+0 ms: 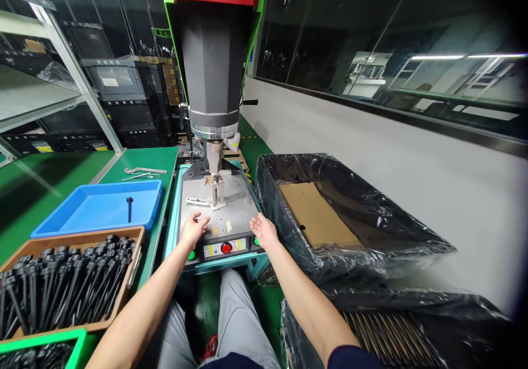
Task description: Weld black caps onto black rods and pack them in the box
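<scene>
My left hand (194, 230) hovers at the left front corner of a press machine's grey base plate (235, 223), by a green button (191, 255). Its fingers are apart and hold nothing. Over the right front corner is my right hand (264, 230), also open and bare, partly covering a second green button (256, 241). Between them sits a red button (226, 247) on the front panel. A pale metal fixture (218, 190) stands mid-plate, directly under the machine's tapered tool head (214, 157). Whether a part sits in the fixture I cannot tell.
To my left, a blue tray (94, 223) carries one black bolt-like part (129, 208); a brown bin (138, 248) holds many similar parts (70, 281). Wrenches (146, 170) lie behind. On my right stands a black plastic-lined box (383, 209) with cardboard (317, 215) inside.
</scene>
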`<state>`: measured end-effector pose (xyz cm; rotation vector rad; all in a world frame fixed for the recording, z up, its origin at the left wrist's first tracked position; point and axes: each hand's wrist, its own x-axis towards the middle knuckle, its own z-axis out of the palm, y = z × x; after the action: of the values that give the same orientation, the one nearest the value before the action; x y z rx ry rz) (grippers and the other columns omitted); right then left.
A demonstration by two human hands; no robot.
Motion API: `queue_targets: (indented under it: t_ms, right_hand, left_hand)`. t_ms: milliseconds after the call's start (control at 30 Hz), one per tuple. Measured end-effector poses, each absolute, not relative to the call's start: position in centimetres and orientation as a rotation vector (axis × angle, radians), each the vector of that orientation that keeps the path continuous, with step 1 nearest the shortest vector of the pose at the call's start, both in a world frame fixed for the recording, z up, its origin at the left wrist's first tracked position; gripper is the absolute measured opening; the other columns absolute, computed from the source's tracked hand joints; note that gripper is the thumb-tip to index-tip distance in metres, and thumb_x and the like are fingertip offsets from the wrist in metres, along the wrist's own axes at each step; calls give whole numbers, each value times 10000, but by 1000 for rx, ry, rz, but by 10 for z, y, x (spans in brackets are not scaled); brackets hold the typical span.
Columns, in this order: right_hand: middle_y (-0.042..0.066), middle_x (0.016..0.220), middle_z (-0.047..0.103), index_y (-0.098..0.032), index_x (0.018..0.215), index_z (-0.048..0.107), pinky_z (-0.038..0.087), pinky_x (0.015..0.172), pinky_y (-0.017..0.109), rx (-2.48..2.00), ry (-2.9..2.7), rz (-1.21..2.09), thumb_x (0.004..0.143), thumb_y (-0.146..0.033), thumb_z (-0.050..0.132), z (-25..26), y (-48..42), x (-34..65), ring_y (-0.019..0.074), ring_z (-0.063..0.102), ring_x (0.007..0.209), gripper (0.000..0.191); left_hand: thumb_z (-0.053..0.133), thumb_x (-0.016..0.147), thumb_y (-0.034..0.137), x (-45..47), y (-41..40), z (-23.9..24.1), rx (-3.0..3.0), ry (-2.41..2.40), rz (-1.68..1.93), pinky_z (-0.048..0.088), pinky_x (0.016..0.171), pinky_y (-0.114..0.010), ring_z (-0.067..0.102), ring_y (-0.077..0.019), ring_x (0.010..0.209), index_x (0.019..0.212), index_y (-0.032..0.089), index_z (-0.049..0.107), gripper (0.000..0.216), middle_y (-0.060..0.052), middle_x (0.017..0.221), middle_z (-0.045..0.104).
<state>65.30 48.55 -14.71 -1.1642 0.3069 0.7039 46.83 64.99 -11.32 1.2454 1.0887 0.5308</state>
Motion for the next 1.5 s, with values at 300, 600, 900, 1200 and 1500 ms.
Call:
queue_targets:
  t_ms: [300,600,900,1200,1500]
  right_hand:
    - [-23,682,628,-200,793,659,460,738,285,-1805,-191,210,682,-151,762,-213,429,632,172,591,681,159]
    - [-12,733,591,-216,889,639,443,788,316,-1894,-421,141,712,-183,736,-235,414,630,192,558,695,205]
    - [21,674,631,-178,894,607,455,752,341,-2047,-434,149,713,-369,638,-245,416,637,230,613,702,265]
    - [14,659,630,-198,867,574,456,697,335,-2022,-367,180,662,-462,651,-242,415,637,227,617,668,342]
    - [36,704,653,-184,907,590,495,687,346,-1891,-373,214,672,-536,652,-250,411,637,225,634,682,428]
  left_hand:
    - [634,762,286,434,649,-143,1566,1250,663,493,764,-341,652,-221,794,1058,177,618,317,-55,839,657]
    - [597,810,367,378,612,-172,2089,1623,615,395,1021,-519,455,-386,1271,1276,173,575,505,-183,1334,516]
    - [568,841,409,350,615,-226,2022,1411,728,474,951,-444,576,-295,1086,1410,213,477,609,-135,1213,552]
    - [596,805,461,345,622,-229,2019,1335,735,495,920,-457,580,-275,973,1409,204,483,666,-113,1099,541]
    - [596,789,436,343,620,-223,1977,1329,688,504,910,-443,605,-273,998,1367,209,524,625,-124,1152,559]
